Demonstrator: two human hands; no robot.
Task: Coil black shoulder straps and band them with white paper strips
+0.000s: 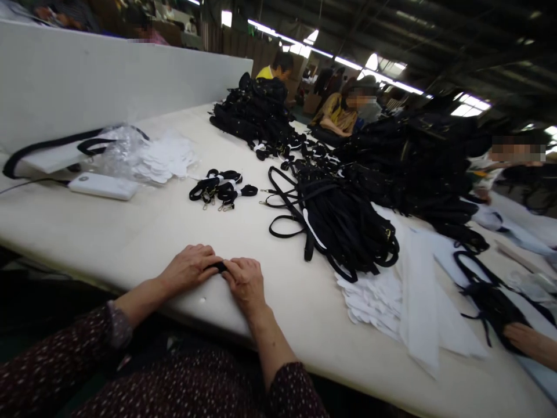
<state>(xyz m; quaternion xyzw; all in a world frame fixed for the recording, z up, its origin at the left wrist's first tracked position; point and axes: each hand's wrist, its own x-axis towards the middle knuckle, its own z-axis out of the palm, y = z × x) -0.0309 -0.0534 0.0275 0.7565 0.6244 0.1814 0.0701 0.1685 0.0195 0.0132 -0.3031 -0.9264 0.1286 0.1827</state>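
Observation:
Close to the table's front edge, my left hand [191, 268] and my right hand [246, 281] meet fingertip to fingertip. Between them is a black strap [220, 266], mostly covered by my fingers, and both hands are closed on it. Beyond my hands lie several black straps bundled with white wraps [223, 187], their metal clips pointing toward me. To the right rests a heap of loose black straps [343, 217], with loops spilling out to its left.
A white power bank [103, 186] with a cable, clear plastic and white paper pieces [163, 157] lie at left. More white pieces [374, 299] and long white sheets [420, 302] are at right. Black piles [256, 110] stand behind. A co-worker's hand [533, 343] touches a black item.

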